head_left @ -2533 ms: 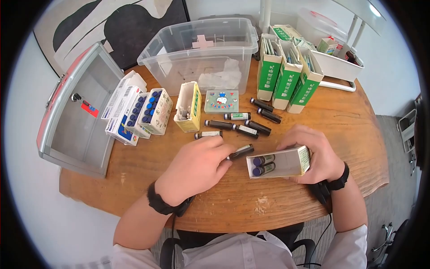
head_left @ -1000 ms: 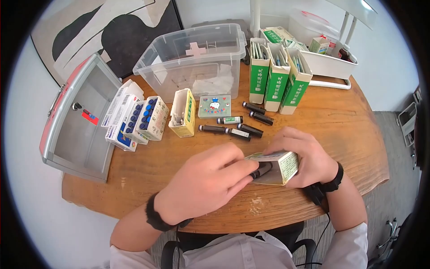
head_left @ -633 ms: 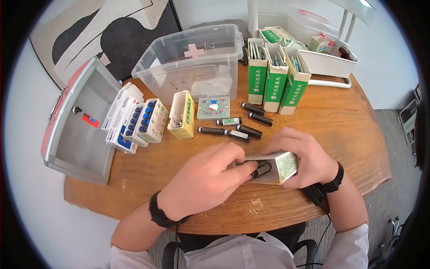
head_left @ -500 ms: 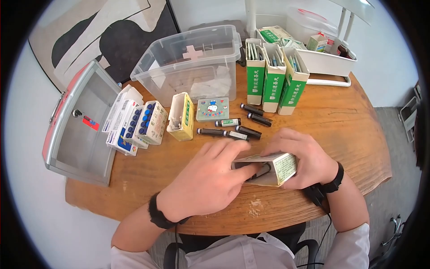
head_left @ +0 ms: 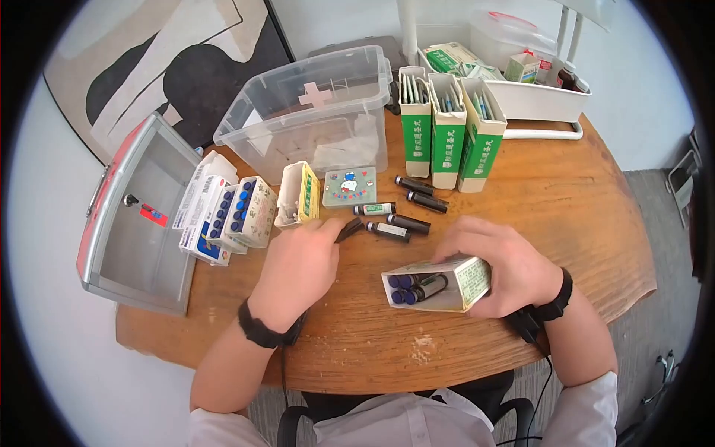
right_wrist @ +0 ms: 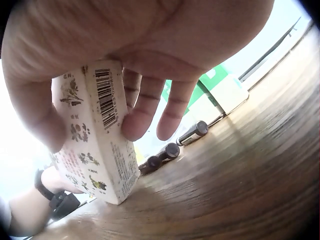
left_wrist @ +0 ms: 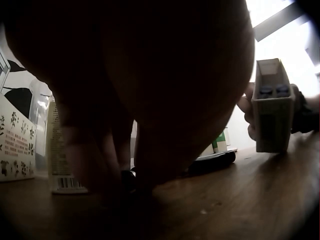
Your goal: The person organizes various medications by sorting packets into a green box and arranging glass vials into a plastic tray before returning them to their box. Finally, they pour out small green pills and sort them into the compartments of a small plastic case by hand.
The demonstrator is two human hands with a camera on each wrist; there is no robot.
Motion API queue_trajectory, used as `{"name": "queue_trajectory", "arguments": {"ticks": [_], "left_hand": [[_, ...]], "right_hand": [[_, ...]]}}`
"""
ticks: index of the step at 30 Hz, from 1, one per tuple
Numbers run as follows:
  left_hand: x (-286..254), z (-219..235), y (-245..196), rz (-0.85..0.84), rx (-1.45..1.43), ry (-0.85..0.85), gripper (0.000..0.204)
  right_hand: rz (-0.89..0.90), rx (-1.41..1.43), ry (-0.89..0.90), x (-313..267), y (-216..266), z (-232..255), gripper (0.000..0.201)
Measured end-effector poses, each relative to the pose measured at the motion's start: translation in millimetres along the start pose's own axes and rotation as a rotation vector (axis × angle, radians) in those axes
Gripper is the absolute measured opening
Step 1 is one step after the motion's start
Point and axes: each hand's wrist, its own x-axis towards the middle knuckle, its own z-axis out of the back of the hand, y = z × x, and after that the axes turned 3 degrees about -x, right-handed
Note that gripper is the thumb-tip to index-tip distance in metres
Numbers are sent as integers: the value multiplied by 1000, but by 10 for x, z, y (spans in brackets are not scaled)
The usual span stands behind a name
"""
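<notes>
My left hand (head_left: 296, 270) pinches a small dark glass vial (head_left: 349, 229) at table level, its tip sticking out past the fingers in the head view. In the dark left wrist view the fingers hide most of that vial. On the right, my right hand (head_left: 508, 267) grips a small white printed carton (head_left: 475, 280) lying on its side, its open end toward the left. Inside the carton several vials (head_left: 430, 286) with purple caps show. Fingers and thumb span the carton (right_wrist: 114, 145) in the right wrist view. Several loose dark vials (head_left: 409, 223) lie beyond the hands.
A yellow carton (head_left: 310, 192) and cartons of blue-capped vials (head_left: 257, 216) stand at left, beside a glass-fronted case (head_left: 145, 223). Behind are a flat clear case (head_left: 350, 188), a clear plastic bin (head_left: 298, 145), green cartons (head_left: 447, 149) and a white tray (head_left: 544, 100).
My left hand put a vial into the carton, drew back out and moved left to another vial on the table. The right hand keeps holding the carton, which now shows more vials inside.
</notes>
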Motion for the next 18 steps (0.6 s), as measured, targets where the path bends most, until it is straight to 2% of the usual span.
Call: {"name": "queue_trajectory", "arguments": {"ticks": [5, 7, 8, 9, 11, 12, 14, 18], "left_hand": [[-194, 275, -84, 66, -48, 79, 26], [-292, 466, -194, 44, -377, -32, 31], [-347, 526, -251, -19, -467, -68, 33], [-346, 601, -343, -14, -470, -70, 33], [-307, 663, -574, -269, -294, -58, 30], [-275, 600, -630, -272, -299, -57, 30], [-213, 460, -702, -436, -394, -37, 28], [-114, 391, -703, -506, -419, 66, 27]], "right_hand": [[12, -14, 1, 9, -17, 5, 54], [-1, -12, -2, -8, -20, 6, 55], [6, -9, 5, -1, -26, 7, 56], [15, -6, 15, 13, -29, 1, 57], [10, -3, 19, 24, -21, -20, 58], [-1, -3, 9, 7, -13, -24, 59], [-5, -6, 7, -9, -3, -24, 60], [9, -1, 16, -12, -7, -16, 64]]}}
